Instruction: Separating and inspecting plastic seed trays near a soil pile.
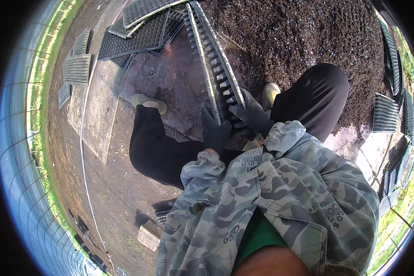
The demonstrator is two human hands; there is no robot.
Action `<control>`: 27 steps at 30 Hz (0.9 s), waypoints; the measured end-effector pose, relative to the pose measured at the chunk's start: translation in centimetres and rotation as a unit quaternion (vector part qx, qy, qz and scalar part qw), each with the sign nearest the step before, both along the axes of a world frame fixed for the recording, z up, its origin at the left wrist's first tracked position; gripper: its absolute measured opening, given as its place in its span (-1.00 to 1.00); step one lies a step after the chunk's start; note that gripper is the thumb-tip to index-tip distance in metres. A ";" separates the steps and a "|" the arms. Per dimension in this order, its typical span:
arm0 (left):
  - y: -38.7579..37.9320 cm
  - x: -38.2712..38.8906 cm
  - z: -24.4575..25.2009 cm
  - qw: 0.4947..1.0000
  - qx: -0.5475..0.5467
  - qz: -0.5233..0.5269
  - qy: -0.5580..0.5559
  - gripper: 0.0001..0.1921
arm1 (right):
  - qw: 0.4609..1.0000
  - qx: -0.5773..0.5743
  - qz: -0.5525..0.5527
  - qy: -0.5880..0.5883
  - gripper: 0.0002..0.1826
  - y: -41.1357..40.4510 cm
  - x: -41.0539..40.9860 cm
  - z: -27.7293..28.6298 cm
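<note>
Two black plastic plug trays stand on edge between my knees, their cell bottoms showing and a narrow gap between them. My left hand (215, 131), in a dark glove, grips the near end of the left tray (205, 62). Also gloved, my right hand (252, 112) holds the near end of the right tray (224, 58). The trays lie close together at the far end and spread slightly towards me. Pale dirt coats their rims. Some of my fingers are hidden behind the trays.
Dark loose growing medium (296, 38) is heaped at the upper right. Stacked plug trays (134, 39) lie at the upper left, on sheeting. More trays (385, 114) stand along the right side. A pale hose or cord (83, 155) runs along the ground on the left.
</note>
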State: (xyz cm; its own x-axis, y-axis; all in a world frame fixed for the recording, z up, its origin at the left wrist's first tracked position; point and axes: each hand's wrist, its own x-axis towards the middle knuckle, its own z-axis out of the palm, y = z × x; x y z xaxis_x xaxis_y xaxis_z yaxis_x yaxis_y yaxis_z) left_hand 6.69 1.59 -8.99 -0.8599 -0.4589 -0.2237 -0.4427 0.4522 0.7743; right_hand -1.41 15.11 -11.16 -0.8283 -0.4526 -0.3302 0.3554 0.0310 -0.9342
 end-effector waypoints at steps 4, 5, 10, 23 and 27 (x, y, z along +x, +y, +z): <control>-1.0 1.7 -1.1 0.983 0.181 0.023 0.000 -0.05 | 0.999 -0.034 0.032 0.009 -0.43 -0.9 0.0 1.1; -1.6 1.6 -0.9 0.949 0.311 0.044 -0.025 -0.04 | 0.999 -0.042 0.022 0.012 -0.43 -0.9 -0.1 1.7; -2.8 1.9 3.0 0.970 0.209 0.053 0.112 -0.13 | 0.989 -0.059 0.002 0.134 -0.29 -0.5 -0.2 6.0; 0.7 2.0 2.7 0.979 0.200 0.033 0.011 -0.37 | 0.991 0.102 0.061 -0.067 -0.31 -0.1 0.0 7.0; -0.6 1.9 4.1 0.958 0.268 0.066 0.072 -0.40 | 0.998 -0.032 -0.033 0.035 -0.36 -0.9 -0.1 8.6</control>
State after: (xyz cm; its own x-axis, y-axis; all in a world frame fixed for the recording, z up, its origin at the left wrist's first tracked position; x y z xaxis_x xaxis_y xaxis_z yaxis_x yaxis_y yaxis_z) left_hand 8.64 1.01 -4.88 -0.8425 -0.4174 -0.3404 -0.3388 -0.0806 0.9374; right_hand -1.48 14.17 -2.57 -0.8770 -0.4145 -0.2430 0.2891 -0.0514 -0.9559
